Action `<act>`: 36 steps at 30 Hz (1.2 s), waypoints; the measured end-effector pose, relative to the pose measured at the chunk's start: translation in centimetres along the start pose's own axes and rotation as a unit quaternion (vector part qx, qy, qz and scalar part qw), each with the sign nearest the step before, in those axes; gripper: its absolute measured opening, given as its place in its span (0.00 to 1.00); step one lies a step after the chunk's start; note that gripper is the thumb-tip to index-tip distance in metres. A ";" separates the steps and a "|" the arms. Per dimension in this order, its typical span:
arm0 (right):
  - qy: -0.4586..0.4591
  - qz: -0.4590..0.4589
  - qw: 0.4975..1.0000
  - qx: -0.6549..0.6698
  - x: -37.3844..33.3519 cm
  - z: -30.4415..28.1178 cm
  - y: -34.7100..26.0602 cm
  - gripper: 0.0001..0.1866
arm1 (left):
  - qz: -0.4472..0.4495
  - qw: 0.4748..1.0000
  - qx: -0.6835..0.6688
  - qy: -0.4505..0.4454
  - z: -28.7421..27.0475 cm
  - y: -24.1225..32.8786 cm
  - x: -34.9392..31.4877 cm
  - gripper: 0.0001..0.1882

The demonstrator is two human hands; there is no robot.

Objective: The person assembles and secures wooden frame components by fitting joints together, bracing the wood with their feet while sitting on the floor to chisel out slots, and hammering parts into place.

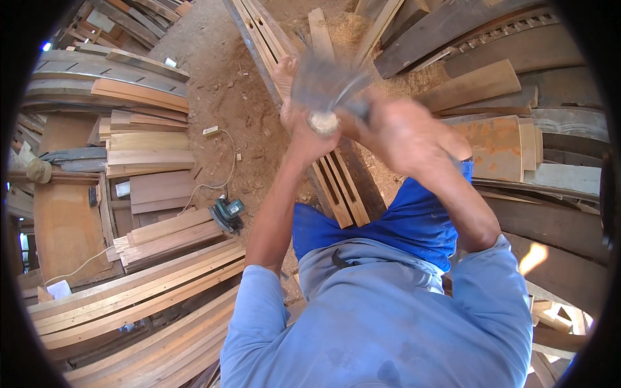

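Note:
My left hand [312, 139] is closed around an upright chisel [323, 123]; only the round pale end of its handle shows, and its blade is hidden. Motion blurs my right hand [406, 132], which is closed on the handle of a hammer-like tool [330, 81] with a broad grey head. That head hangs just beyond the chisel's end; I cannot tell whether they touch. Below my hands, slotted wooden strips [339, 187] lie side by side on a dark beam [363, 171] between my legs. A bare foot [284, 74] rests against the strips farther along.
A green power tool [226, 213] with a pale cord stands at the left. Stacked boards [152, 152] and long slotted lengths [136, 291] line that side. More planks [475, 87] crowd the right. Shavings and chips cover the dirt floor [223, 84].

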State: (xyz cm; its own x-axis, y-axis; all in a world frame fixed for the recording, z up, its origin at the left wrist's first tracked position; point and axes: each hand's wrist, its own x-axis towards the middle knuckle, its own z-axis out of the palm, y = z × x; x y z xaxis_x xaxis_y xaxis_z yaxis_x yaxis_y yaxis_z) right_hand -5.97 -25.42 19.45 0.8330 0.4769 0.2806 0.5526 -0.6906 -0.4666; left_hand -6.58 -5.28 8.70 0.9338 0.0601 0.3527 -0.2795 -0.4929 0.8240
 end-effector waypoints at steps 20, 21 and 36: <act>0.010 -0.106 0.984 0.140 1.1 -3.2 -4.4 0.23 | -0.044 0.990 -0.131 0.005 -1.5 -2.9 -5.3 0.12; 0.023 -0.093 0.985 0.142 1.3 -3.2 -4.5 0.23 | -0.031 0.990 -0.134 -0.012 -1.8 -2.8 -5.0 0.13; -0.057 -0.001 0.965 0.255 -1.3 -3.4 -2.6 0.20 | 0.009 0.993 -0.010 0.118 -1.8 -2.5 0.9 0.10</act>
State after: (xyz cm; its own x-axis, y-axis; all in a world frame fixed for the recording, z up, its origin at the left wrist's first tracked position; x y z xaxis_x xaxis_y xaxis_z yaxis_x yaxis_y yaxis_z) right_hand -8.39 -26.10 23.18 0.8074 0.5549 0.2004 0.4431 -0.3461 -0.8270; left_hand -5.49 -2.43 7.74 0.8510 0.2549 0.4591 -0.3012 -0.4792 0.8244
